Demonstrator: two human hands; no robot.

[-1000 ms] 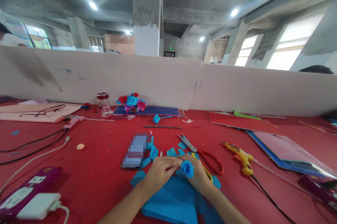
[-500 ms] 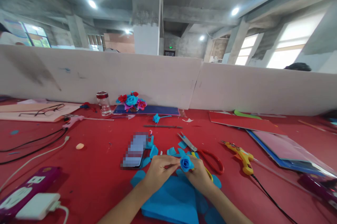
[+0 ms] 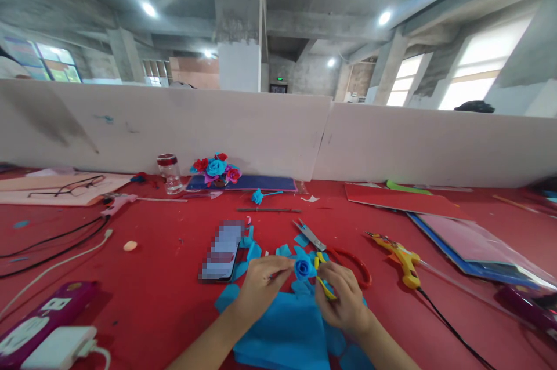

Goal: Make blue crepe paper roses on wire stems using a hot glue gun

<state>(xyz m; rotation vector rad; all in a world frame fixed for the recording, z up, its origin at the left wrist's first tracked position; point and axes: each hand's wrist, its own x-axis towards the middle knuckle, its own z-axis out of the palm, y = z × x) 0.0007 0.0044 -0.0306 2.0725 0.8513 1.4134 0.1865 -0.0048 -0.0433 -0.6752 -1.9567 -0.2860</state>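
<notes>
My left hand (image 3: 263, 284) pinches a small blue paper rose (image 3: 303, 268) with a spiral centre, held above a stack of blue paper (image 3: 282, 329). My right hand (image 3: 346, 297) is just right of the rose, fingers curled together; whether a petal is between them I cannot make out. Behind that hand lie scissors (image 3: 312, 235) with red and yellow handles, partly hidden by the fingers. Loose blue paper petals (image 3: 253, 251) are scattered around both hands on the red table (image 3: 148, 300).
Left of my hands lies a phone (image 3: 221, 251). A yellow glue gun (image 3: 402, 260) with its cord is at right, near coloured sheets (image 3: 461, 242). Farther back are a paper flower bouquet (image 3: 216, 170), a glass jar (image 3: 169, 176) and a blue flower on a stem (image 3: 258, 196). A purple power strip (image 3: 47, 312) sits at left.
My right hand has drawn back from the rose to the right, uncovering more of the yellow handle. The left hand still holds the rose in nearly the same place.
</notes>
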